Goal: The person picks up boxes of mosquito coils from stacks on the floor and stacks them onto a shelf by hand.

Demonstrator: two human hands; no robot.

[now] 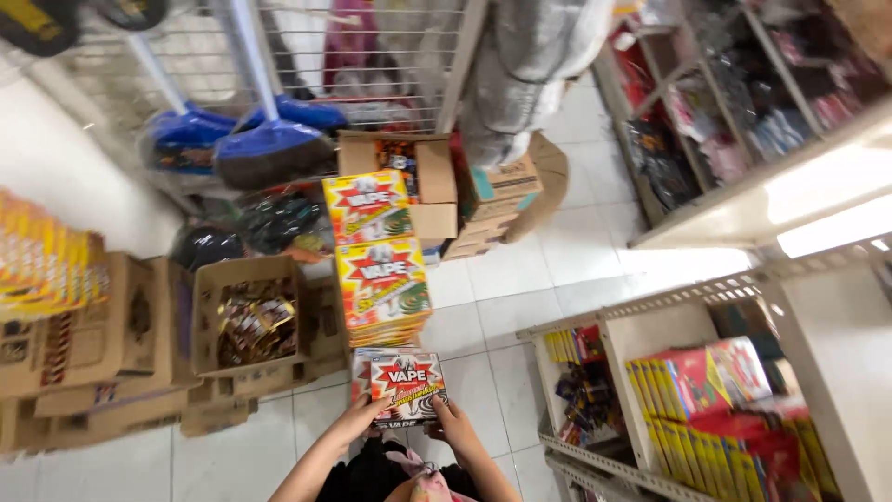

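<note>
Low in the head view, the left hand [358,418] and the right hand [452,420] clamp a flat red-and-grey box [407,383] between them, fingers curled over its two lower corners; it hovers above the white tiled floor [520,279]. Just behind it rises a stack of yellow-and-red boxes [381,279] of the same flat shape, each with a red starburst on the lid, blocking the way to an open carton [423,167]. Left of the stack an open cardboard box [249,316] holds small dark and gold packets, too blurred to identify. Blue brooms [269,144] lean against a wire rack [372,56]. At right, a metal shelf [650,316] carries red and yellow packages, cut off by the frame's edge. The person's forearms are cropped at the bottom.
</note>
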